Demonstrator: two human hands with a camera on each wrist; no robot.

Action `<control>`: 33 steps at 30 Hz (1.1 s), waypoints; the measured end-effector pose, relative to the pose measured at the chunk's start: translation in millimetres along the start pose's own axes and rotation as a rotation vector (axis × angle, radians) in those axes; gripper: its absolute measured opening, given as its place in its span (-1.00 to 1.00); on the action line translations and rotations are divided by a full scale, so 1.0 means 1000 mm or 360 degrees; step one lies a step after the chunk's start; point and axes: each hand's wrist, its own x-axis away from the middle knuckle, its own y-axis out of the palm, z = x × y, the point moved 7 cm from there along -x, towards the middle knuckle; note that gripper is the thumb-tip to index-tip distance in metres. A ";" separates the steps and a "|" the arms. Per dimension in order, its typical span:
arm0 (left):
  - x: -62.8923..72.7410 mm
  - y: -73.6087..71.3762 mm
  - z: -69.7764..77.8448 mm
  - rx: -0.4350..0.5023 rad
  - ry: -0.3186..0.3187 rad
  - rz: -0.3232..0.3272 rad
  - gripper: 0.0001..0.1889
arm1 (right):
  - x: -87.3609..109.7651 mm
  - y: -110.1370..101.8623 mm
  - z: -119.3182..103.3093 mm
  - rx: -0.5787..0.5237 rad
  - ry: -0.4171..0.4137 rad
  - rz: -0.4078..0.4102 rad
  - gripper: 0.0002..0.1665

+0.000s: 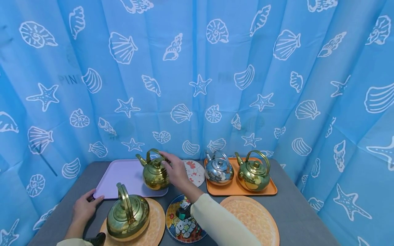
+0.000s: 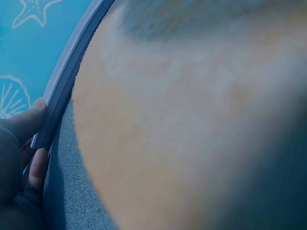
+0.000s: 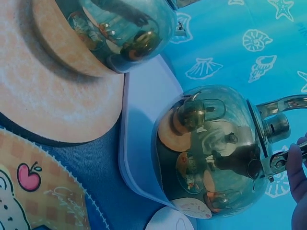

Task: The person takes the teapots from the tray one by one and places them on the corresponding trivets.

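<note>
My right hand (image 1: 176,169) holds the handle of a gold teapot (image 1: 155,177) at the right end of a lilac tray (image 1: 123,173). In the right wrist view, fingers (image 3: 297,175) close round the handle's base beside the shiny teapot body (image 3: 216,158). Whether its bottom touches the tray, I cannot tell. At the tray's front left corner, my left hand (image 1: 83,209) pinches the rim; in the left wrist view the thumb (image 2: 26,122) lies over the tray edge (image 2: 60,86), a finger below. Another gold teapot (image 1: 127,217) sits on a round tan mat (image 1: 157,218) nearby.
An orange tray (image 1: 241,191) at the right holds a silver teapot (image 1: 219,171) and a gold teapot (image 1: 253,176). Round mats lie around: a cartoon one (image 1: 184,227), a floral one (image 1: 194,172) and a tan one (image 1: 252,218). A blue curtain (image 1: 197,68) hangs behind the grey table.
</note>
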 end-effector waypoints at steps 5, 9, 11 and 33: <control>0.001 0.000 0.001 -0.0014 -0.0001 -0.0001 -0.24 | -0.001 -0.004 0.002 0.0021 -0.0016 0.0029 -0.54; 0.000 0.000 0.002 -0.0013 0.0005 0.0004 -0.26 | -0.002 -0.007 0.003 -0.0005 -0.0011 0.0046 -0.54; -0.001 0.000 0.002 -0.0011 0.0006 0.0006 -0.28 | -0.003 -0.009 0.004 -0.0015 0.0002 0.0052 -0.54; -0.003 0.000 0.000 -0.0018 0.0047 -0.0015 -0.24 | -0.004 -0.024 0.012 0.0050 0.0025 0.0108 -0.55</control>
